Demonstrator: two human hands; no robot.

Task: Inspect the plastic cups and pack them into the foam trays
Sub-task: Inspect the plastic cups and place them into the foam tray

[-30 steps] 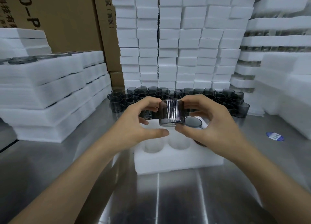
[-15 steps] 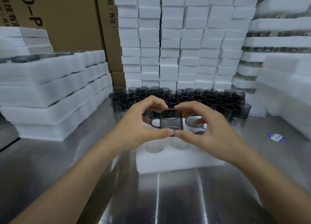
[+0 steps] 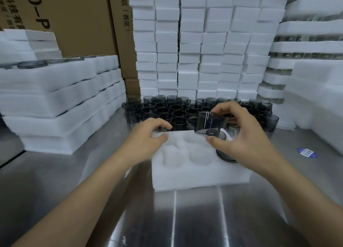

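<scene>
Packing looks barely begun: right hand (image 3: 241, 135) pinches a cup (image 3: 209, 124) tilted over the tray (image 3: 185, 178). A seated cup (image 3: 227, 158) fills its right pocket; the others are bare. Left hand (image 3: 148, 135) curls beside the loose cups (image 3: 167, 109) behind; whether it grips, I cannot tell.

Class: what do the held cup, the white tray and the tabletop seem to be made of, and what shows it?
The held cup: smoky, glossy clear plastic, apparently; you see through it. The white tray: soft matte foam, fuzzy edges. The tabletop: brushed metal, probably steel; streaky reflections.
</scene>
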